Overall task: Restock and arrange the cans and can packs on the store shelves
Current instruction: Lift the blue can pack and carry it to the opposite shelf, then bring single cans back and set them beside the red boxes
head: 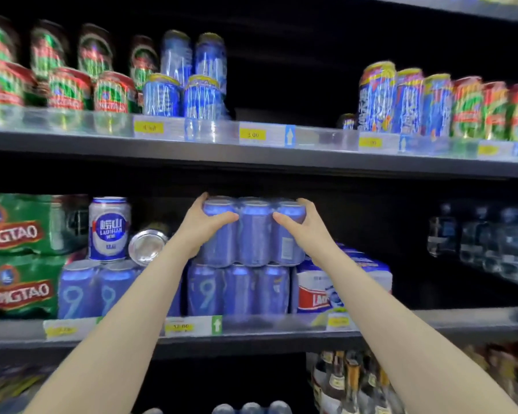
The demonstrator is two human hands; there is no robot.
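both hands, left hand (202,227) and right hand (299,225), clamp the blue can pack (253,233) by its ends, squaring it atop the lower pack (238,289) near the shelf (281,331) front edge.

2 bare forearms, sleeveless to the frame edge, left hand (199,224), right hand (301,224).

A shrink-wrapped pack of blue cans (253,231) stands upright on a matching blue pack (238,289) on the middle shelf (281,330). Left of it, a white-and-blue Laoshan can (109,228) stands upright beside a can lying on its side (147,246).
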